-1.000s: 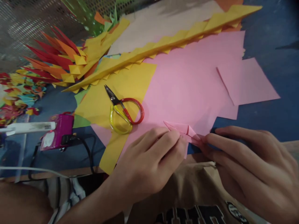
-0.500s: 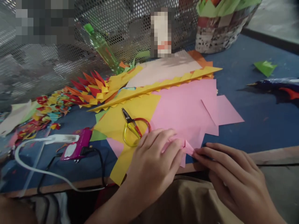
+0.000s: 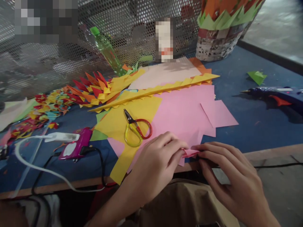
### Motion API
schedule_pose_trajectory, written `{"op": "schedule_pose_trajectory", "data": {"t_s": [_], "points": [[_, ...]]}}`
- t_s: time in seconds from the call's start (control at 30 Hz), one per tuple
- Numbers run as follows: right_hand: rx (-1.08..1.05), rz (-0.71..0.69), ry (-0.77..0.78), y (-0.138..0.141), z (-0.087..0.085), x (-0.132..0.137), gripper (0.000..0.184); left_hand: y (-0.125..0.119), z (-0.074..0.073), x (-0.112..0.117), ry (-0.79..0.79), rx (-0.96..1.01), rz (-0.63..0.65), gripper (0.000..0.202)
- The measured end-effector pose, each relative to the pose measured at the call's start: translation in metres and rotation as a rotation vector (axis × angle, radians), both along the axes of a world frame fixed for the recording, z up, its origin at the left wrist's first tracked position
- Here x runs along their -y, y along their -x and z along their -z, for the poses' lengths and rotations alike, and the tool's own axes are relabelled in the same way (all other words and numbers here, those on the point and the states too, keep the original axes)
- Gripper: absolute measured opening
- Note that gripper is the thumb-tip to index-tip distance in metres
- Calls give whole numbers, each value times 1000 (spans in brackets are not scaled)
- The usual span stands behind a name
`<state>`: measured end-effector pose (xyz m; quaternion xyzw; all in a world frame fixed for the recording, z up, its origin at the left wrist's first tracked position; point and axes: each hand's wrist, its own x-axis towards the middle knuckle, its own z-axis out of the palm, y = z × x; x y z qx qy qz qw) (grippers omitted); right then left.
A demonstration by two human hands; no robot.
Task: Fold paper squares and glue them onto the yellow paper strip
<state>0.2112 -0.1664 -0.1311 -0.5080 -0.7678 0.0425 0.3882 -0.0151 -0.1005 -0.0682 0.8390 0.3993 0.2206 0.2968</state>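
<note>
A small folded piece of pink paper (image 3: 191,153) is held between both hands at the table's front edge. My left hand (image 3: 163,157) is closed on its left end, fingers curled over and hiding part of it. At the right end, the fingertips of my right hand (image 3: 227,167) pinch the paper. Beneath the hands lie large pink paper sheets (image 3: 182,113) and yellow paper (image 3: 132,116). Scissors (image 3: 136,126) with one red and one yellow handle rest on the yellow paper, just beyond my left hand. A long yellow folded-paper strip (image 3: 153,91) lies across the sheets.
A purple device (image 3: 77,145) with cables sits at left, near a pile of coloured paper scraps (image 3: 44,113). A green-capped bottle (image 3: 106,52) leans on the mesh panel. A glue gun (image 3: 272,94), a green folded piece (image 3: 257,77) and a woven basket (image 3: 213,44) are at right.
The pink piece looks narrower and lies flatter between the hands. My right hand's fingers have moved closer to my left hand. The camera view has shifted slightly.
</note>
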Motion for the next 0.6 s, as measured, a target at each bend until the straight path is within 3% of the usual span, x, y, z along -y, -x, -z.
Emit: {"op": "schedule_pose_trajectory", "data": {"t_s": [0.17, 0.33, 0.6], "points": [[-185, 60, 88, 6, -17, -7, 28, 0, -4, 2, 133, 163, -63, 13], [-276, 4, 143, 8, -28, -18, 13, -1, -3, 8, 253, 256, -99, 18], [-462, -84, 310, 14, -32, -20, 6, 0, 3, 11, 249, 357, -186, 25]]}}
